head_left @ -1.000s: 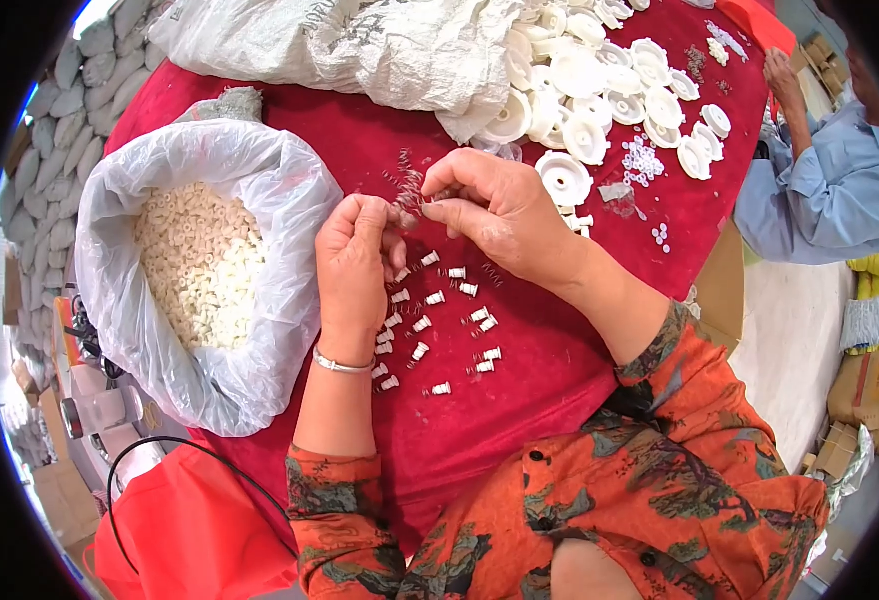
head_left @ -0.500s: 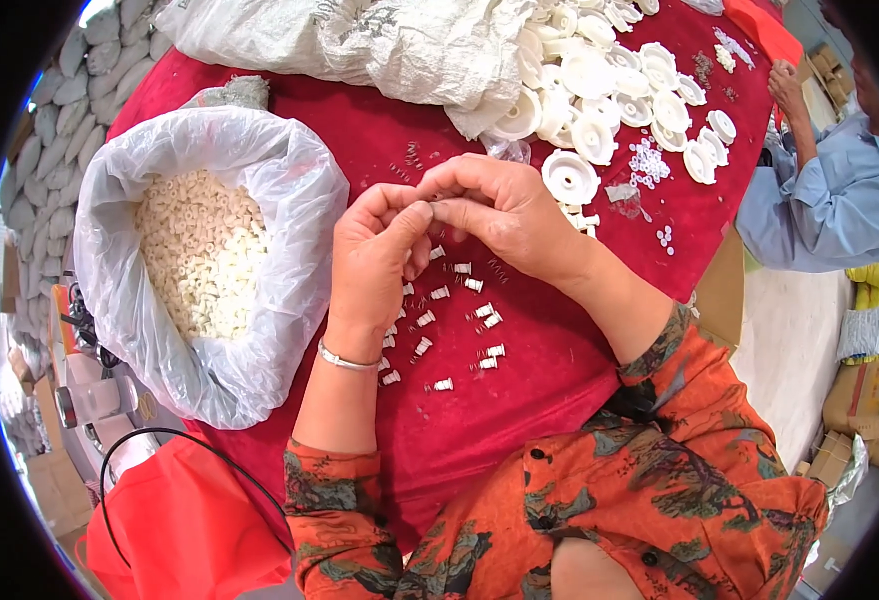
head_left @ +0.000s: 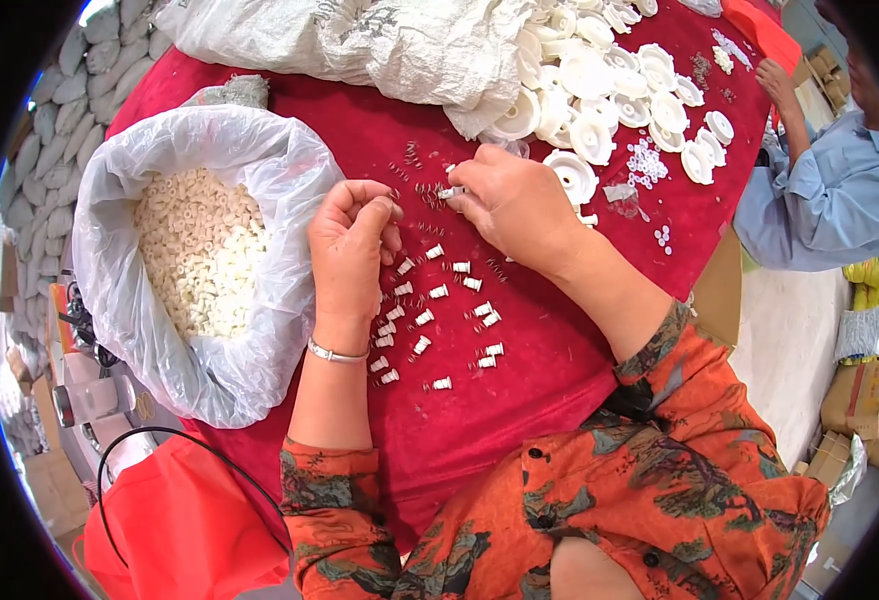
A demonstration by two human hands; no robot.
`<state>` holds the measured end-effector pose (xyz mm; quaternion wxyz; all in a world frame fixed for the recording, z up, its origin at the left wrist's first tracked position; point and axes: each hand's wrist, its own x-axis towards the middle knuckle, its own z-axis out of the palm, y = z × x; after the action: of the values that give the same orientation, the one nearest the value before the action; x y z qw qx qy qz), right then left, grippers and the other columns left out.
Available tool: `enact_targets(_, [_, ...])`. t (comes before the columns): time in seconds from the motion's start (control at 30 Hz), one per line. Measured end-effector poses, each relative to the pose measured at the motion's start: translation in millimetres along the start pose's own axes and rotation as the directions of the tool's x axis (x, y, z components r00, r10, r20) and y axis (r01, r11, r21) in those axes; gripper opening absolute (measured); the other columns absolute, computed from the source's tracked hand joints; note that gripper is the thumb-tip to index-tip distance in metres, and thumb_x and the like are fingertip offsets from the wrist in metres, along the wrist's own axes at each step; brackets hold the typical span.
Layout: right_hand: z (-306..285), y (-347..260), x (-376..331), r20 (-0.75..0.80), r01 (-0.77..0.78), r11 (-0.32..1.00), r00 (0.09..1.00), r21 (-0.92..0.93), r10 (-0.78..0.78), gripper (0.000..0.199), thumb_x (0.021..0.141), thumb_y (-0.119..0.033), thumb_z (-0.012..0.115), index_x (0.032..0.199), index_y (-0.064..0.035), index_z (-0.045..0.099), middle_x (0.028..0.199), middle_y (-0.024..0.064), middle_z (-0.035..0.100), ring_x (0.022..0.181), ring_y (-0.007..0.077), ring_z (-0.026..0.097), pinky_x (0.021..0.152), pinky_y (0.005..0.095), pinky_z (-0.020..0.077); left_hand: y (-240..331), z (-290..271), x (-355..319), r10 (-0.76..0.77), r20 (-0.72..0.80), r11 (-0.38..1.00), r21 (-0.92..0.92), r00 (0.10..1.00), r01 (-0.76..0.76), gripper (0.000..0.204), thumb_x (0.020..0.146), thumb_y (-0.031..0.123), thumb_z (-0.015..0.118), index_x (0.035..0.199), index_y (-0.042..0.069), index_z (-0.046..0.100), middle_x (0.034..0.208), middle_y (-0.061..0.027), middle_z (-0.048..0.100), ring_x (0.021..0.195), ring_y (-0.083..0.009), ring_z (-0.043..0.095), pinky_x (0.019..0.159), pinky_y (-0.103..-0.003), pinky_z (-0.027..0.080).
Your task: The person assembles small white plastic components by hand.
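Note:
My right hand (head_left: pixel 519 205) pinches a small white plastic piece (head_left: pixel 451 193) between thumb and fingertips, above a cluster of loose metal springs (head_left: pixel 429 196). To its left, my left hand (head_left: pixel 349 240) is closed, thumb against the curled fingers; what it holds, if anything, I cannot make out. Below both hands, several white plastic pieces with springs fitted on them (head_left: pixel 424 317) lie scattered on the red cloth (head_left: pixel 519 420). More loose springs (head_left: pixel 412 155) rest just beyond the fingers.
A plastic-lined container (head_left: pixel 299 160) of small cream plastic parts (head_left: pixel 199 250) stands at the left. Round white plastic discs (head_left: pixel 591 135) and small clear rings (head_left: pixel 646 162) lie at the far right. A white woven sack (head_left: pixel 359 50) covers the back. Another person (head_left: pixel 829 190) sits at the right.
My hands, together before, have moved apart. The left drew back a little to the left; the right now shows a white plastic piece in its fingertips, over the springs.

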<state>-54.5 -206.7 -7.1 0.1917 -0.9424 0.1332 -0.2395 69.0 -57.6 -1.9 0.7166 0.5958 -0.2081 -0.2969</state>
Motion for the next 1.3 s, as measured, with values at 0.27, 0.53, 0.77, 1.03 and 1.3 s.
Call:
enact_targets(0.27, [-8, 0, -3, -0.009, -0.042, 0.996, 0.999, -0.082, 0.042, 0.014, 0.079, -0.011, 0.067, 0.093, -0.0088, 0.064, 0.083, 0.0102, 0.059, 0.073, 0.0311, 0.062, 0.064, 0.0396, 0.0514, 0, 6, -5, -0.044, 0.022, 0.999, -0.017, 0.999, 0.044, 0.004, 0.090, 0.008, 0.057, 0.091, 0.005, 0.060, 0.072, 0.0000, 0.059, 0.052, -0.0044, 0.050, 0.044, -0.017, 0.036])
enact_targets(0.53, [-11, -1, -7, 0.095, -0.027, 0.997, 0.995, -0.071, 0.034, 0.013, 0.079, -0.012, 0.068, 0.090, -0.0078, 0.063, 0.082, 0.0114, 0.058, 0.071, 0.0323, 0.062, 0.064, 0.0412, 0.0511, -4, 9, -5, -0.004, 0.056, 1.000, 0.012, 0.998, 0.003, 0.008, 0.087, 0.002, 0.059, 0.095, 0.003, 0.060, 0.077, -0.0009, 0.061, 0.055, -0.0051, 0.052, 0.047, -0.017, 0.038])
enact_targets(0.77, [-14, 3, -7, 0.081, -0.016, 0.998, 0.996, -0.063, 0.021, 0.009, 0.080, -0.013, 0.066, 0.083, -0.0064, 0.061, 0.082, 0.0111, 0.058, 0.070, 0.0326, 0.062, 0.061, 0.0423, 0.0505, -1, 12, -10, -0.068, 0.104, 0.991, -0.106, 0.992, 0.079, 0.009, 0.087, 0.002, 0.058, 0.095, 0.004, 0.060, 0.080, -0.0028, 0.064, 0.056, -0.0062, 0.054, 0.048, -0.019, 0.039])
enact_targets(1.03, [-13, -1, -8, 0.133, -0.009, 0.996, 0.991, -0.094, 0.021, 0.010, 0.081, -0.015, 0.065, 0.082, -0.0062, 0.062, 0.080, 0.0105, 0.057, 0.071, 0.0313, 0.062, 0.062, 0.0417, 0.0510, -1, 13, -8, -0.061, 0.081, 0.993, -0.098, 0.995, 0.068, 0.010, 0.087, 0.002, 0.057, 0.096, 0.003, 0.060, 0.081, -0.0027, 0.064, 0.058, -0.0061, 0.054, 0.049, -0.018, 0.039])
enact_targets(1.3, [-13, 0, -7, 0.023, 0.086, 0.987, 0.996, 0.137, -0.090, 0.007, 0.080, -0.005, 0.063, 0.087, -0.0031, 0.062, 0.084, 0.0122, 0.059, 0.071, 0.0300, 0.062, 0.064, 0.0384, 0.0517, -1, 14, -9, -0.082, 0.114, 0.979, -0.178, 0.990, 0.101, 0.012, 0.087, 0.000, 0.057, 0.098, 0.003, 0.060, 0.081, -0.0030, 0.063, 0.059, -0.0072, 0.054, 0.050, -0.019, 0.039])
